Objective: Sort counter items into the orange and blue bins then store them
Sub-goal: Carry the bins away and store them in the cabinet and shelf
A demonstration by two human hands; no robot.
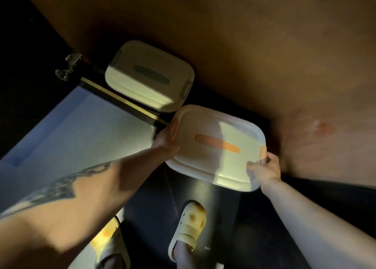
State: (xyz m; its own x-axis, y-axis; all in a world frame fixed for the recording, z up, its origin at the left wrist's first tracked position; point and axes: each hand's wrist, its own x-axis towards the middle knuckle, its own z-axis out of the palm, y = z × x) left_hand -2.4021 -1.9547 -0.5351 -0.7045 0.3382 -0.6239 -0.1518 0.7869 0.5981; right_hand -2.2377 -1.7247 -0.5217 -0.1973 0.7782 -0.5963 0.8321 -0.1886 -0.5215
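Under the brown worktop [244, 44], both hands hold the orange bin [213, 146] by its ends: left hand [165, 141], right hand [264, 170]. Beyond the left grip the blue bin [150, 75] sits inside the dark cabinet, pale floor [81, 130] below.

The dark cabinet shelf [203, 101] carries the blue bin [149, 76]. On the floor [77, 130] below stand two yellow slippers [188, 226].

I'm in a dim home kitchen: a brown cabinet door [244, 44] swung open on its metal hinge [68, 68], my yellow slippers [188, 226] on the floor.
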